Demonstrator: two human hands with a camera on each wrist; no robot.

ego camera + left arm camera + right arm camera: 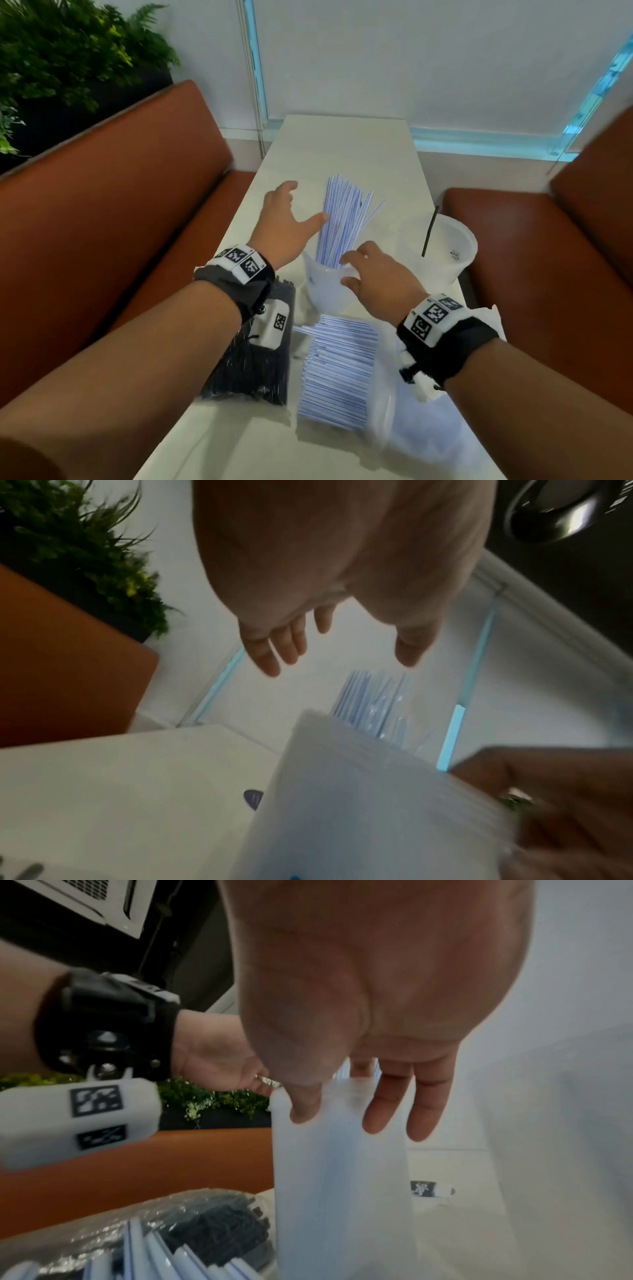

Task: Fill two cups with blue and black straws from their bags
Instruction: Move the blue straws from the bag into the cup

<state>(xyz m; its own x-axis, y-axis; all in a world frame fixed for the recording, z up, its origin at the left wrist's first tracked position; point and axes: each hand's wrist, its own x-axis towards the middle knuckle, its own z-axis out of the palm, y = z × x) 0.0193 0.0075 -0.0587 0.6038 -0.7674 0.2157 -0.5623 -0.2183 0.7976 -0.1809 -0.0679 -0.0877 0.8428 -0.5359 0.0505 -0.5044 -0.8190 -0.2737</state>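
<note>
Blue-striped white straws (340, 219) fill a translucent white cup (325, 286); black straws (253, 356), rust-orange seats (113, 205), off-white table (342, 150).

Bright, even indoor light, soft shadows, wide-angle bending at edges, wrist views dimmer and motion-blurred (especially close up)

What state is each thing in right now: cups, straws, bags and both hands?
Near cup: tilted, full of blue straws, held at the rim.
Far cup: upright, holding one black straw.
Blue straw bag: lying flat, open.
Black straw bag: lying flat.
Left hand: open beside the straws.
Right hand: gripping the near cup.
</note>
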